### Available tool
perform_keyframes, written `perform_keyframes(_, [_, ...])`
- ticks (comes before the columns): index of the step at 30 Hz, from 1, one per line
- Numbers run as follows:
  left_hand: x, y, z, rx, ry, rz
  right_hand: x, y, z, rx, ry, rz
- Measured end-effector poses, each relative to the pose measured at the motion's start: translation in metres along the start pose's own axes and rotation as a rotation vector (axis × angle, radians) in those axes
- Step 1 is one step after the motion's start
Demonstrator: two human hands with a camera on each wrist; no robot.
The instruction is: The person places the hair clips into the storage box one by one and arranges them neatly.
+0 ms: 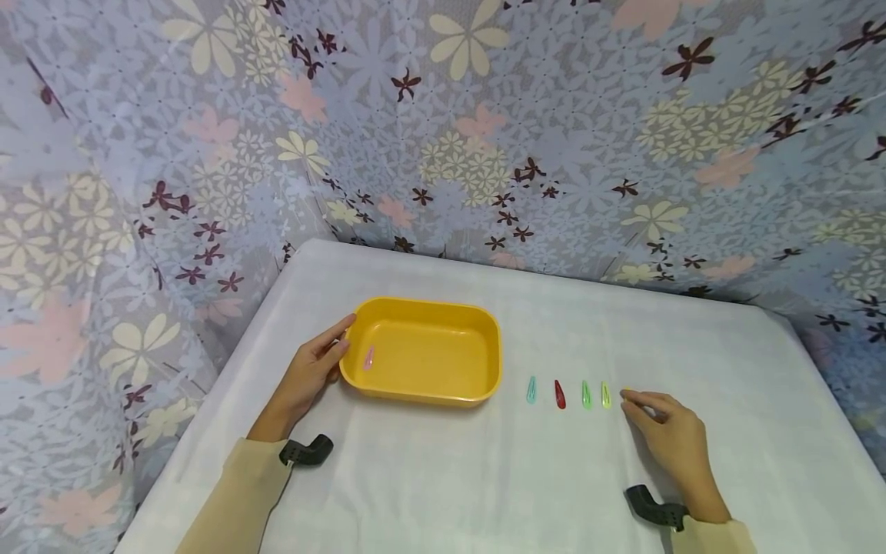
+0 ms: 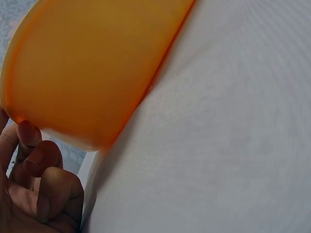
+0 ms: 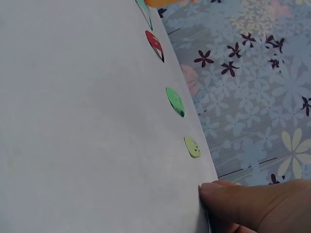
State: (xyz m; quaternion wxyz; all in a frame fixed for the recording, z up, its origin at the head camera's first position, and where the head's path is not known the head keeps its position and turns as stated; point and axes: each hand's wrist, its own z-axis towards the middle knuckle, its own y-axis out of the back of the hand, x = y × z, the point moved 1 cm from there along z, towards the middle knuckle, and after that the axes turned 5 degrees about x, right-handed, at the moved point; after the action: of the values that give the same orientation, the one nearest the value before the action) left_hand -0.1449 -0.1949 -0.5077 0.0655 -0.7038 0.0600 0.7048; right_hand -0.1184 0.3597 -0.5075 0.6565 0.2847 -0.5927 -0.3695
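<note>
My left hand (image 1: 314, 373) grips the left end of a yellow plastic tray (image 1: 429, 400), thumb and forefinger at its rim. In the left wrist view its other fingers (image 2: 60, 194) curl outside the tray wall. One pink snap hair clip (image 1: 369, 358) lies inside the tray. Right of it, blue (image 1: 531, 390), red (image 1: 560, 395), green (image 1: 586, 395) and yellow (image 1: 605, 395) hair clips lie in a row on the cloth. Beside the yellow one, my right hand (image 1: 671, 435) pinches a small orange thing (image 1: 626, 391), mostly hidden by thumb and forefinger.
A white cloth (image 1: 450, 477) covers the table. Flowered fabric (image 1: 443, 138) hangs behind the far edge and along the left side. Black wrist-worn devices (image 1: 307, 451) sit at both sleeve cuffs.
</note>
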Motion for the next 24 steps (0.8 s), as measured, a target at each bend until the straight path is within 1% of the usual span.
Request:
perform_keyframes(3, [-0.0006, -0.0002, 0.0000, -0.005, 0.004, -0.001, -0.0015, 0.0022, 0.0017, 0.032, -0.017, 0.004])
perform_keyframes(9, [-0.0011, -0.0010, 0.0007, -0.004, 0.006, -0.009, -0.0042, 0.0071, 0.0039, 0.100, -0.098, 0.065])
perform_keyframes(16, [-0.0010, -0.0015, 0.0009, 0.001, -0.004, -0.004, -0.0069, 0.0086, 0.0067, 0.122, -0.109, 0.063])
perform_keyframes(24, [-0.0014, -0.0021, 0.0014, -0.006, 0.008, -0.008, -0.0093, 0.0090, 0.0093, 0.134, -0.139, 0.083])
